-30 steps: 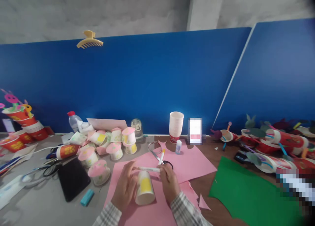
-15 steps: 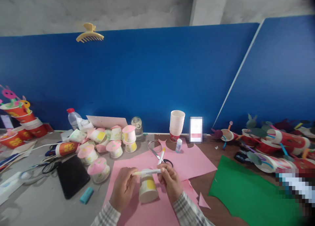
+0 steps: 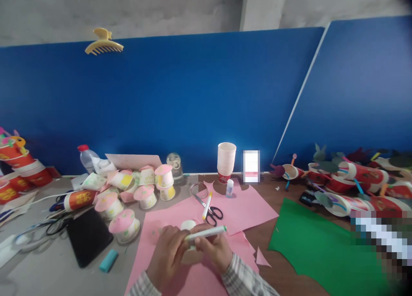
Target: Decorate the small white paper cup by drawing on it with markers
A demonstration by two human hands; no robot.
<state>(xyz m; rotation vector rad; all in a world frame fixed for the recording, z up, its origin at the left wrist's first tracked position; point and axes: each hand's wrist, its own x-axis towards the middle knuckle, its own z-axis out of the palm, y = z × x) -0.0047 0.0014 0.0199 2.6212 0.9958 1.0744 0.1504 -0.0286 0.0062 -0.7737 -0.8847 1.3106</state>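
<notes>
A white marker (image 3: 207,232) with a green end is held between my two hands, tilted slightly up to the right. My left hand (image 3: 169,251) closes its fingers on the marker's left end. My right hand (image 3: 215,248) grips the barrel near the middle. Just behind and below my fingers is a paper cup (image 3: 188,224), mostly covered by the hands. Under everything lies pink paper (image 3: 154,244). Beyond my right hand, scissors (image 3: 212,214) with black handles rest on that paper, and a white marker with yellow ends (image 3: 207,205) lies against them.
To the left stand several cups with pink paper tops (image 3: 124,227), a black tablet-like slab (image 3: 89,238) and a turquoise stick (image 3: 108,260). At the back are stacked cups (image 3: 226,160) and a glue stick (image 3: 229,188). Green paper (image 3: 309,240) and red cup crafts (image 3: 370,173) lie right.
Both hands have moved nearer me and over the cup. The held marker, level before with its yellowish end showing, now tilts with its green end up to the right. The view has shifted slightly.
</notes>
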